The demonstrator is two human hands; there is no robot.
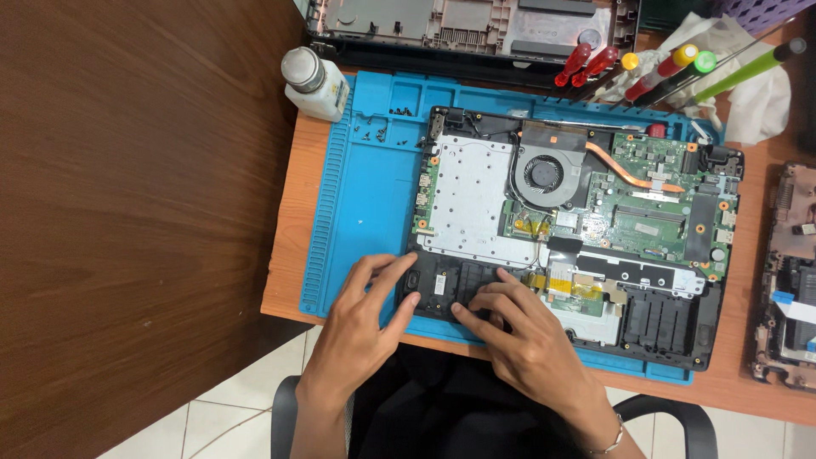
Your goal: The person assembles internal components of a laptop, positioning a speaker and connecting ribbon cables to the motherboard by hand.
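Observation:
An opened laptop base [586,229] lies on a blue repair mat [357,195], with its green circuit board, round fan [542,174], copper heat pipe and silver metal plate [467,200] exposed. My left hand [361,319] rests with fingers spread on the laptop's near left corner and the mat edge. My right hand [518,331] presses its fingertips on the black plastic strip at the laptop's front edge. Neither hand holds a tool.
Small black screws [378,127] lie on the mat's far left. A white bottle [314,81] stands beside them. Several screwdrivers [646,72] lie on a white cloth at the back. Another laptop shell [476,25] sits behind, more parts [786,280] at right.

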